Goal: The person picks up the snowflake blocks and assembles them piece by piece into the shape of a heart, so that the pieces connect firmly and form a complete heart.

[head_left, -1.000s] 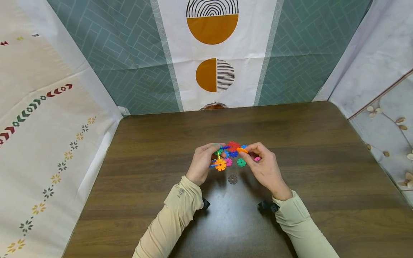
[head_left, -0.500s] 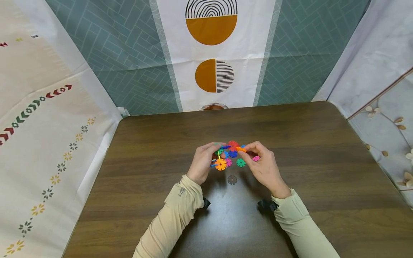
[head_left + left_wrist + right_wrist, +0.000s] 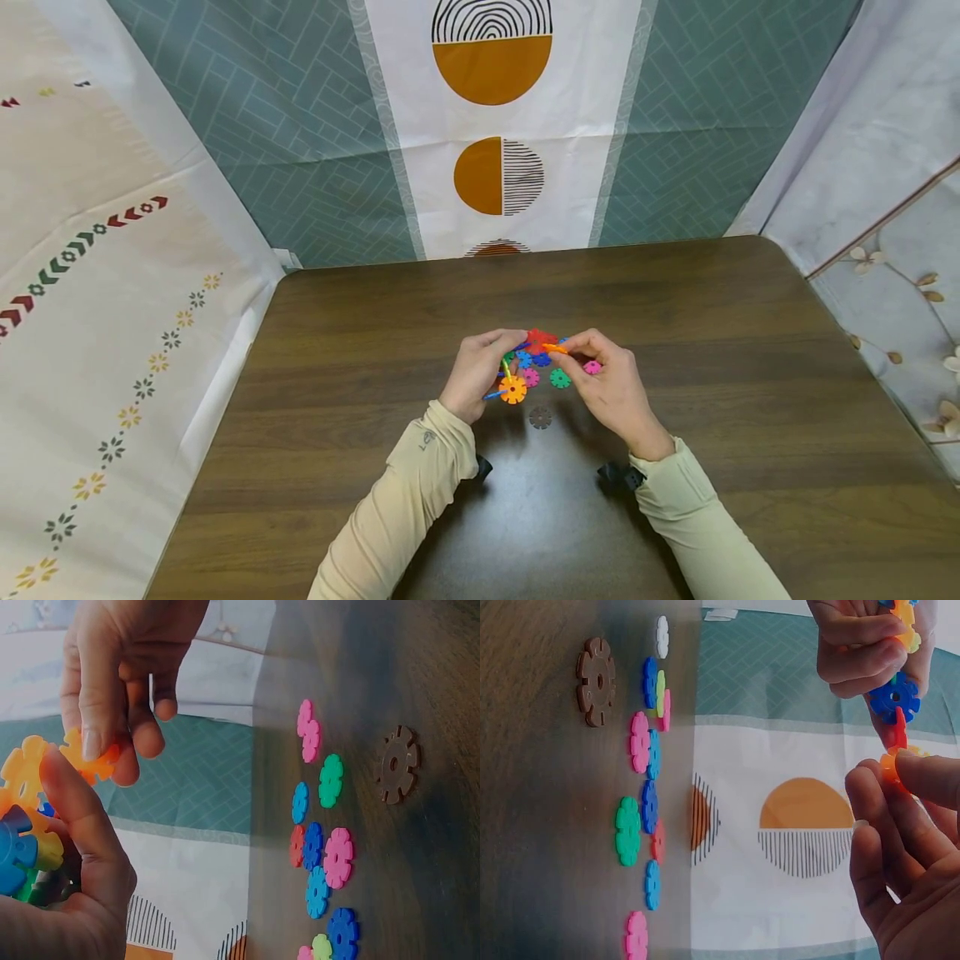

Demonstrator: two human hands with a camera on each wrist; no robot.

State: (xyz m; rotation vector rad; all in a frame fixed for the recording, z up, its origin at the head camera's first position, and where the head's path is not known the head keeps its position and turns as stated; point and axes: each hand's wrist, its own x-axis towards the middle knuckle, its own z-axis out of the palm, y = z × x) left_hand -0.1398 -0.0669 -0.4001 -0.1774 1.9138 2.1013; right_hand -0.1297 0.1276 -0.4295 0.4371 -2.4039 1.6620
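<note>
My left hand (image 3: pixel 474 371) grips a cluster of interlocked, notched plastic discs above the table. A yellow-orange disc (image 3: pixel 513 390) sits at its near side. A red disc (image 3: pixel 538 340) is at its far side, and in the right wrist view this red disc (image 3: pixel 901 729) slots into a blue disc (image 3: pixel 895 697). With thumb and fingertips my right hand (image 3: pixel 615 387) pinches an orange disc (image 3: pixel 555 348), nearly edge-on, against the red disc. Whether the two are joined cannot be told. My fingers hide part of the cluster.
Loose notched discs lie on the wooden table (image 3: pixel 360 333) below the hands: brown (image 3: pixel 540 417), green (image 3: pixel 560 378), pink (image 3: pixel 592 367), blue (image 3: pixel 542 359) and several others. A white disc (image 3: pixel 662 637) also shows in the right wrist view. Patterned cloths hang behind and beside the table.
My left hand has turned slightly, and the yellow-orange disc has shifted a little toward me. The orange disc in my right hand has tilted to a thinner edge-on view.
</note>
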